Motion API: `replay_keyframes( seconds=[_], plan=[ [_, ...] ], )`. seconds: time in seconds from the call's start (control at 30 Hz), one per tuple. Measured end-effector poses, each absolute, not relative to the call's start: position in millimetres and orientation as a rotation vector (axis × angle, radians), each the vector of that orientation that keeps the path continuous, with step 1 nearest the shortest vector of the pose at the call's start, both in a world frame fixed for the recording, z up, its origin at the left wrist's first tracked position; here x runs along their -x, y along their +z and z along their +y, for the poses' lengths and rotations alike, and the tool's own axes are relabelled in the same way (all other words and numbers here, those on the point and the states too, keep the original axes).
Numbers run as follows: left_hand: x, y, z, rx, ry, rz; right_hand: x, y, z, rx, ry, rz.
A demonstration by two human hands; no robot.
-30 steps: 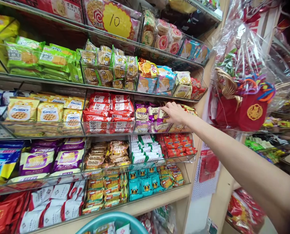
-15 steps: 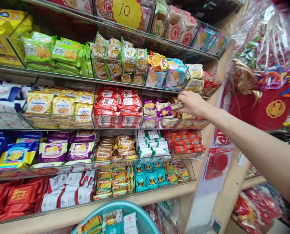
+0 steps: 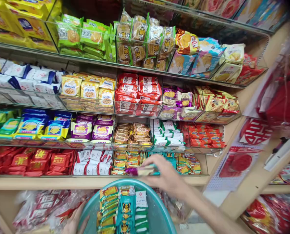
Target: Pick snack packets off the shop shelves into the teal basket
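My right hand (image 3: pixel 163 175) is closed on snack packets (image 3: pixel 145 170) with purple and cream wrappers, blurred by motion. It hangs just above the right part of the rim of a teal basin (image 3: pixel 163 208). Inside the basin, yellow-orange packets (image 3: pixel 108 208), teal packets (image 3: pixel 127 208) and white-and-green packets (image 3: pixel 141 211) stand in rows. At the basin's left side is my left hand (image 3: pixel 74 221), partly cut off by the bottom edge and blurred. Its fingers look stretched and apart, close to the rim; whether they touch it I cannot tell.
Tiered shelves with clear dividers hold snack packets, among them red packets (image 3: pixel 138 92), purple packets (image 3: pixel 169 97) and cookie packets (image 3: pixel 90 90). A wooden ledge (image 3: pixel 49 183) runs behind the basin. Plastic-wrapped goods (image 3: pixel 47 208) lie below. Red decorations (image 3: pixel 255 131) hang at right.
My right hand has left the purple-packet compartment and come down over the basin, carrying packets. My left hand has entered at the bottom. The view has tilted down, showing more of the basin.
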State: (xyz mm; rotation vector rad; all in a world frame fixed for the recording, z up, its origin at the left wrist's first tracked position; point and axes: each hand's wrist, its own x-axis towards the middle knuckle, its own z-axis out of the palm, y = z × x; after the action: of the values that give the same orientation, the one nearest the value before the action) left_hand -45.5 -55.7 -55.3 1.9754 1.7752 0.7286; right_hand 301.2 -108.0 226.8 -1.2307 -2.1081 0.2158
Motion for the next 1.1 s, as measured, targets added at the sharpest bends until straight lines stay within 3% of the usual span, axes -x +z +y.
replay_keyframes(
  seconds=[0.2,0.4,0.53,0.77,0.93,1.1],
  plan=[
    [42.6,-45.4,-56.8,-2.04,0.968,1.69,-230.7,95.6,-110.4,1.343,1.054,-2.017],
    [31.3,-13.9,-75.3,-2.029,1.159,1.593,-209.0,16.5,-104.6,1.323,1.345,-1.813],
    [11.4,5.4,-97.2,-1.779,0.957,1.365,-203.7,-7.2,-103.7,1.241,1.469,-1.742],
    [-9.1,-11.1,-111.2,-1.337,0.705,0.873,-193.4,-31.7,-115.9,0.977,1.859,-1.446],
    [-8.9,-12.7,-111.4,-1.243,0.674,0.91,-191.6,-42.2,-124.5,1.358,2.036,-0.973],
    [-2.7,-34.8,-110.2,-1.24,0.648,1.206,-188.2,-46.7,-135.3,1.252,2.132,-0.778]
  ],
)
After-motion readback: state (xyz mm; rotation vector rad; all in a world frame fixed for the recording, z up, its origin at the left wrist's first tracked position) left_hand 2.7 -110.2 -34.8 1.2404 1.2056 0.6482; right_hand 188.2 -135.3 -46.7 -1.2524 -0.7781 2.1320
